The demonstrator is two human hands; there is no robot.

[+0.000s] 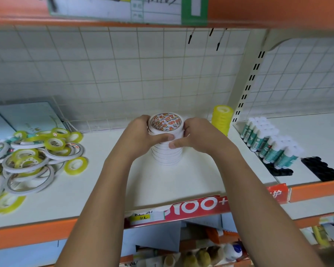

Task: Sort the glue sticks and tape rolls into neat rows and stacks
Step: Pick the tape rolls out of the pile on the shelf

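Mid-bay: stack of white tape rolls [167, 156] upright on the white shelf [181, 182], base flat. Top roll with a red-and-orange printed core. Clasped from both sides: left hand [141, 132] curled round the left flank, thumb laid across the front; right hand [197, 136] mirrored on the right flank, thumb likewise forward. Both gripping the upper half; lower rolls bare.

Handling, as judged: each roll light, stiff, thin and flat. Column only loosely coupled, sides smooth, so prone to shearing or toppling if pushed high up from one side. Best taken with opposing palms along the flanks, as here, pressing evenly to square the edges. For shifting the whole column, better to grip low or slide along the shelf than to lift by the top.

Just behind and right: stack of yellow tape rolls [222, 120], close to the upright post [247, 87], apart from the white stack. Past the post: glue sticks [268, 145] standing in tight rows, white caps up, teal labels. Black scalloped tray [320, 168] beside them, open slots showing.

Far left: loose heap of tape rolls [33, 157], white and yellow mixed, overlapping, unsorted. Much sorting left there, by the look of it. Red price strip [197, 206] along the shelf's front edge.
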